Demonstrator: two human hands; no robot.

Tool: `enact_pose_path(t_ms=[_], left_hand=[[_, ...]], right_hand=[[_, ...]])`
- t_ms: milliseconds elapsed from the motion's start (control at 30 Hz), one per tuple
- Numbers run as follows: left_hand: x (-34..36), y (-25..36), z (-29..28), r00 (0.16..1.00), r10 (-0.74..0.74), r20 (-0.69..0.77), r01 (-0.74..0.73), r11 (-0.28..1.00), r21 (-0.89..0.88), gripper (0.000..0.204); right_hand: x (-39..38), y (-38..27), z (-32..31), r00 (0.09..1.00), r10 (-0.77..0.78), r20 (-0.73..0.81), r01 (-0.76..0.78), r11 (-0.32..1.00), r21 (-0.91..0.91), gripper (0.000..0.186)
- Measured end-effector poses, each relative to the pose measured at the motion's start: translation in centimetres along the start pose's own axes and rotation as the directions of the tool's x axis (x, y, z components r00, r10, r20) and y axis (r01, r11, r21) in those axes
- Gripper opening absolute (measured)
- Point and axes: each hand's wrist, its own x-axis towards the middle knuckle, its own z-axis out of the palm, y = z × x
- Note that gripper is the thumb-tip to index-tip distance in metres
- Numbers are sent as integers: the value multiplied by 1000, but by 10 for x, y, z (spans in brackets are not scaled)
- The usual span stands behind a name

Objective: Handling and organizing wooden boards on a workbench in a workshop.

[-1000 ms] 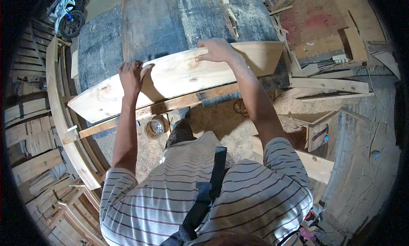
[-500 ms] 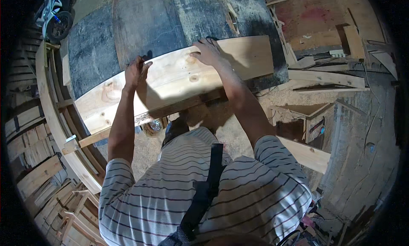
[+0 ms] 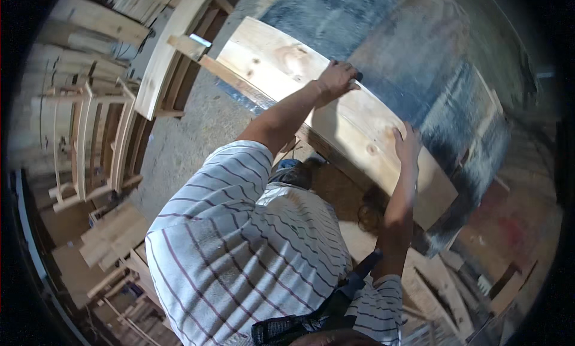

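Note:
A long pale plywood board [image 3: 281, 64] with knots and a gently curved edge lies across a dark, scuffed work surface [image 3: 332, 13]. My left hand [image 3: 335, 82] grips its far edge left of centre, fingers curled over it; a small dark thing shows beside the fingertips, too small to name. My right hand [image 3: 406, 141] holds the same edge further right, thumb on the face and fingers bent over the edge. A narrow timber strip [image 3: 230, 76] runs under the board's near edge.
A long curved timber piece [image 3: 153, 82] stands at upper left. Wooden frames [image 3: 84, 142] and stacked offcuts [image 3: 105, 238] fill the left side. Scrap boards [image 3: 443, 292] lie at lower right beside a red-stained panel [image 3: 503, 214]. Concrete floor [image 3: 171, 154] shows between.
The view has swung round, so the board now slopes from upper left down to right. Both my hands still hold its far edge.

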Motion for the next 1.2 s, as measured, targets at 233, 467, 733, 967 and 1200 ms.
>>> enact_pose_path(t_ms=[233, 467, 733, 967, 1200], left_hand=[[-4, -26, -2, 997, -61, 49, 59, 997, 43, 59], [-5, -45, -19, 990, -90, 107, 87, 996, 35, 58], [-7, -50, -26, 986, -85, 144, 83, 996, 21, 55], [-8, -51, -21, 982, -124, 142, 117, 992, 56, 54], [-9, -50, -26, 985, -124, 116, 108, 985, 137, 60]], right_hand=[[13, -13, 13, 997, 46, 66, -40, 996, -80, 59], [24, -37, 15, 998, 27, 62, -18, 990, -141, 62], [29, -44, 14, 985, 65, 161, -51, 994, -93, 62], [30, -40, 28, 996, 49, 76, -41, 993, -111, 60], [31, -38, 28, 998, 28, 63, -22, 995, -93, 61]])
